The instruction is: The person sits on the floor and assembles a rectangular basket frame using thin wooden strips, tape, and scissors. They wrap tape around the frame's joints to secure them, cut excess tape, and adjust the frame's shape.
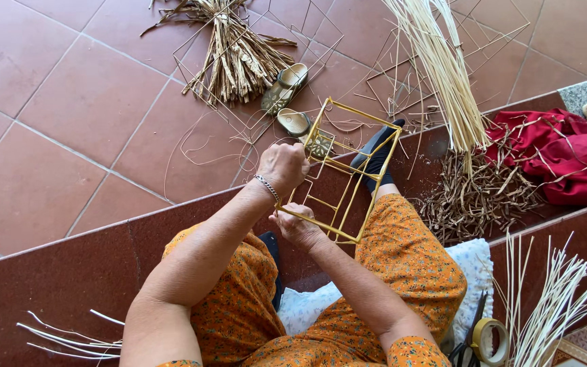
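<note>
A yellow wire frame, box-shaped with thin cross bars, is held above my lap. My left hand, with a chain bracelet on the wrist, grips the frame's upper left side near a small woven patch. My right hand holds the frame's lower left bar from underneath. I sit on a dark red step in orange patterned clothes, one dark-socked foot behind the frame.
Pale straight reeds lean at upper right over a pile of brown scraps. A red cloth lies right. Dried fibre bundle, bare wire frames and two sandals rest on the tiles. Tape roll and scissors lie lower right.
</note>
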